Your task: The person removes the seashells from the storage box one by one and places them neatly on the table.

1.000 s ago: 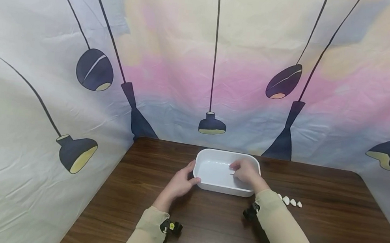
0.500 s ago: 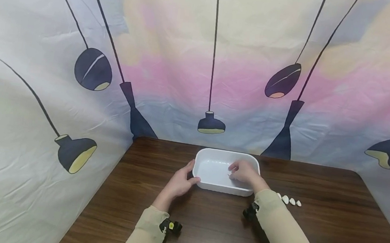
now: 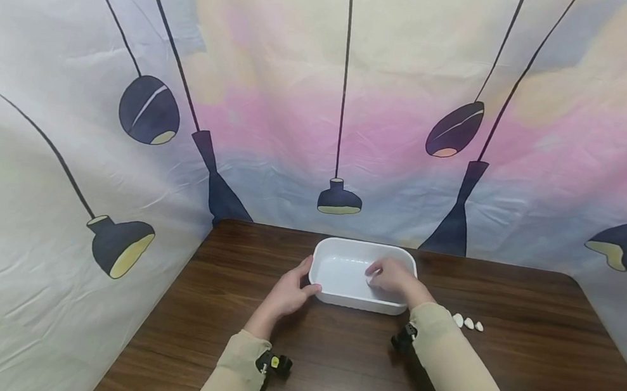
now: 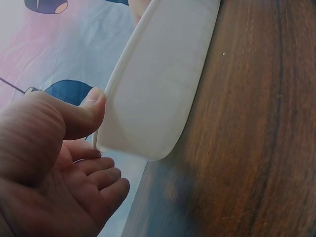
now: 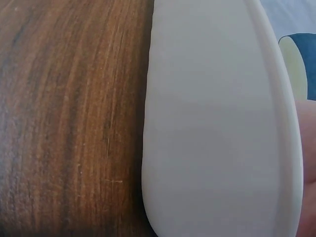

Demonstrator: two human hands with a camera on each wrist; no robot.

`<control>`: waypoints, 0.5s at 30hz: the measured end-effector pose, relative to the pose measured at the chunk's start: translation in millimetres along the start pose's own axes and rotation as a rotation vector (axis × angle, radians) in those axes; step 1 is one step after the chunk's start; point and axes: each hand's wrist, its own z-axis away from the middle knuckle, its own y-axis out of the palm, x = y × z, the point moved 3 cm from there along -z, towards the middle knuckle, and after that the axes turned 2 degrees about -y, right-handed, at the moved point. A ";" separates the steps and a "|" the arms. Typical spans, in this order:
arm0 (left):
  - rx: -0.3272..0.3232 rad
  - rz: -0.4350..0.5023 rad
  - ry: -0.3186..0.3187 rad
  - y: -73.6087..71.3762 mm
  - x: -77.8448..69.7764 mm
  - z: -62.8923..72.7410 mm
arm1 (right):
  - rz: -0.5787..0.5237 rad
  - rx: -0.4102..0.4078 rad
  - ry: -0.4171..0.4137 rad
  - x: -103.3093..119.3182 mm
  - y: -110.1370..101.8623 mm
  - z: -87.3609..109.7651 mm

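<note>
A white rectangular tub (image 3: 339, 278) stands near the far edge of the table. My left hand (image 3: 288, 293) grips its left end. In the left wrist view the thumb of this hand (image 4: 54, 158) presses on the rim of the tub (image 4: 153, 84), with the index finger on the other side. My right hand (image 3: 393, 277) reaches down inside the tub and pinches a small white pebble (image 3: 369, 280) low over the bottom. The right wrist view is mostly the tub's outer wall (image 5: 217, 118); it hides the fingers, and only part of the hand (image 5: 307, 153) appears beyond the rim.
Just right of my right sleeve, white pebbles (image 3: 469, 323) lie in a row on the brown wooden table (image 3: 341, 364). A cloth backdrop (image 3: 287, 122) with printed lamps hangs behind the table. Black wrist cameras (image 3: 275, 363) sit on both cuffs.
My right hand shifts very slightly within the tub, the pebble still at its fingertips. My sleeve now covers the leftmost pebble of the row. The left hand keeps its grip on the tub.
</note>
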 end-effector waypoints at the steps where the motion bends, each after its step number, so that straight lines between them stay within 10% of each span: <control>1: -0.001 0.003 0.000 -0.2 0.0 0.0 | -0.003 0.010 0.005 0.2 -0.2 0.4; 15: -0.002 0.002 0.006 -0.6 0.3 -0.3 | -0.011 0.031 0.046 3.3 2.5 3.8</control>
